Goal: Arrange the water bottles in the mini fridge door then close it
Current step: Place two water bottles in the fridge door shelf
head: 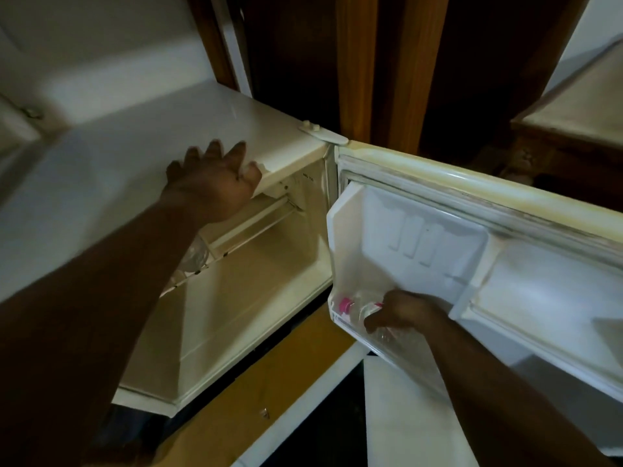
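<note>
Mini fridge (236, 129) stands open, door (505, 264) swung wide. Left hand (215, 183) lies flat and spread on the fridge's top front edge, holding nothing, apparently bracing. Right hand (401, 313) is down in the door's lower shelf (340, 326), fingers wrapped around a clear water bottle (360, 306) with a pink cap (346, 304); the cap pokes out just beyond the fingertips, toward the hinge end of the shelf. Whether the bottle already rests on the shelf floor cannot be told. Under the left forearm, inside the fridge, something clear and crinkled shows, possibly another bottle. Step in hand, by my reading: seating this bottle in the door. Next move calls for settling it upright against the rail, then letting go cleanly without tipping it.
</note>
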`<state>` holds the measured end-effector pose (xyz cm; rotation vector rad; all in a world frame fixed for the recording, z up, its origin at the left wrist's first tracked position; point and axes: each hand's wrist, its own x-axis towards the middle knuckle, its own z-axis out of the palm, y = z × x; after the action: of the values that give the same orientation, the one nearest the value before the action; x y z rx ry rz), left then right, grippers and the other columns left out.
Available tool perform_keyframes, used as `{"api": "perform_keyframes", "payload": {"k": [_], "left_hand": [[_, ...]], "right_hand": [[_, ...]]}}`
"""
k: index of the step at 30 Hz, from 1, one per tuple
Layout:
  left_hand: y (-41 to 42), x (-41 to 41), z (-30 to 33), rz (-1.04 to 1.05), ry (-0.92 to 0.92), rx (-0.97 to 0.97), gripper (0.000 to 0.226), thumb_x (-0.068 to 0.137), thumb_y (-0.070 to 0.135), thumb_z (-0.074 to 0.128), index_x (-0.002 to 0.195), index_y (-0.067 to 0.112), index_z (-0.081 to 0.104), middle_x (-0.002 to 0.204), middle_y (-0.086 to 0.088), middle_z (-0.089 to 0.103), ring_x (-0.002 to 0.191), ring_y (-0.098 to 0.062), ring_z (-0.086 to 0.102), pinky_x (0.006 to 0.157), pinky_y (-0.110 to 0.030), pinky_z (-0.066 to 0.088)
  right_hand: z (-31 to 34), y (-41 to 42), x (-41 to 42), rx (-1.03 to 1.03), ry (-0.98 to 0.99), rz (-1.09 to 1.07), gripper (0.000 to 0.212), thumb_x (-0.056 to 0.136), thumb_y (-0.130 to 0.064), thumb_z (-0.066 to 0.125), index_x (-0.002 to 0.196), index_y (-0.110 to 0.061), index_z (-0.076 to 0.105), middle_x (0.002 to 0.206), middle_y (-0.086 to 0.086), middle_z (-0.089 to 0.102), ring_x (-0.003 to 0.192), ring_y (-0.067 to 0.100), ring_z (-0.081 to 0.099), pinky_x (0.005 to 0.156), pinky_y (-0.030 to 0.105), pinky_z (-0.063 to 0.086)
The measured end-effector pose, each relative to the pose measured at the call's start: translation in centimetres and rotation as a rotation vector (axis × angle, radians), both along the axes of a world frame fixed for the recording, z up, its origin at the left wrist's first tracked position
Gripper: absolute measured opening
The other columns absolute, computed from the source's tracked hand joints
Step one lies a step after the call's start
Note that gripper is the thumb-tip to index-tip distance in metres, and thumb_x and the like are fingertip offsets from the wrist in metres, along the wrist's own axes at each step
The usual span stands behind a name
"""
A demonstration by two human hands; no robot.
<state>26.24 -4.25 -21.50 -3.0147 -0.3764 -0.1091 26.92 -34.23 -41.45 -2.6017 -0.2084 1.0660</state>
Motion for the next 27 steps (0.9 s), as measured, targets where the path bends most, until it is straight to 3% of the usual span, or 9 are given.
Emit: {"api": "perform_keyframes", "payload": {"k": [3,6,8,10,12,16,18,21,27], "left_hand": [[-0.3,0.1,0.1,-0.003,-0.010,-0.019,0.073,0.090,0.063,0.009,0.157,0.034,0.012,0.166,-0.011,0.015,0.149,-0.042,0.015,0.113,-0.061,0.016],[-0.3,0.0,0.2,-0.014,-0.027,-0.022,0.078,0.086,0.064,0.006,0.157,0.033,0.014,0.166,-0.011,0.016,0.148,-0.042,0.017,0.112,-0.060,0.019],[-0.2,-0.2,0.2,-0.018,-0.028,-0.015,0.081,0.083,0.065,0.003,0.157,0.033,0.015,0.165,-0.011,0.017,0.148,-0.042,0.019,0.111,-0.060,0.021],[-0.4,-0.4,0.3,-0.021,-0.027,-0.007,0.083,0.082,0.065,0.002,0.157,0.032,0.014,0.165,-0.011,0.017,0.148,-0.042,0.019,0.111,-0.060,0.022],[-0.5,-0.4,0.3,-0.025,-0.026,-0.006,0.083,0.082,0.065,0.001,0.157,0.032,0.014,0.165,-0.011,0.017,0.147,-0.042,0.019,0.111,-0.060,0.022],[-0.7,-0.6,0.5,-0.031,-0.026,-0.014,0.084,0.082,0.066,0.001,0.157,0.032,0.014,0.165,-0.011,0.017,0.147,-0.041,0.019,0.112,-0.059,0.022],[-0.5,-0.6,0.4,-0.029,-0.031,-0.017,0.082,0.083,0.066,0.003,0.157,0.032,0.014,0.166,-0.011,0.017,0.148,-0.041,0.018,0.113,-0.059,0.021],[-0.3,-0.4,0.2,-0.021,-0.037,-0.018,0.076,0.088,0.066,0.007,0.157,0.034,0.014,0.166,-0.010,0.016,0.149,-0.040,0.016,0.114,-0.059,0.018],[-0.2,-0.3,0.2,-0.017,-0.024,-0.018,0.079,0.085,0.067,0.004,0.157,0.034,0.012,0.166,-0.009,0.015,0.149,-0.040,0.015,0.113,-0.060,0.018]], "right_hand": [[0.4,-0.3,-0.2,0.084,-0.056,-0.037,0.045,0.066,-0.041,0.079,0.100,-0.014,0.066,0.077,-0.007,0.061,0.062,0.009,0.058,0.049,0.021,0.042],[0.7,-0.7,-0.7,0.162,-0.140,-0.049,0.051,0.059,-0.044,0.079,0.098,-0.014,0.068,0.086,0.001,0.069,0.076,0.017,0.067,0.061,0.027,0.055],[1.0,-1.0,-1.1,0.211,-0.194,-0.067,0.052,0.051,-0.048,0.078,0.092,-0.018,0.065,0.087,-0.001,0.069,0.080,0.017,0.067,0.067,0.031,0.056],[1.5,-1.2,-1.7,0.228,-0.235,-0.110,0.064,0.045,-0.049,0.078,0.100,-0.022,0.055,0.092,-0.006,0.063,0.085,0.017,0.064,0.067,0.031,0.053],[1.6,-1.1,-2.4,0.266,-0.287,-0.161,0.077,0.047,-0.044,0.078,0.115,-0.027,0.047,0.106,-0.009,0.058,0.096,0.018,0.062,0.077,0.032,0.053],[1.9,0.4,-3.2,0.475,-0.545,-0.366,0.041,0.053,-0.032,0.079,0.090,-0.027,0.060,0.086,-0.007,0.069,0.082,0.017,0.069,0.073,0.038,0.061],[1.7,1.4,-3.4,0.550,-0.615,-0.538,0.062,0.053,-0.038,0.086,0.108,-0.021,0.062,0.102,-0.004,0.070,0.096,0.017,0.067,0.083,0.037,0.058],[0.6,2.7,-3.8,0.645,-0.648,-0.678,0.096,0.054,-0.039,0.095,0.133,-0.012,0.048,0.127,0.004,0.058,0.117,0.023,0.057,0.097,0.037,0.050],[-0.5,3.9,-3.2,0.647,-0.650,-0.577,0.094,0.043,-0.063,0.089,0.113,-0.022,0.042,0.107,-0.006,0.050,0.098,0.013,0.054,0.082,0.029,0.051]]}}
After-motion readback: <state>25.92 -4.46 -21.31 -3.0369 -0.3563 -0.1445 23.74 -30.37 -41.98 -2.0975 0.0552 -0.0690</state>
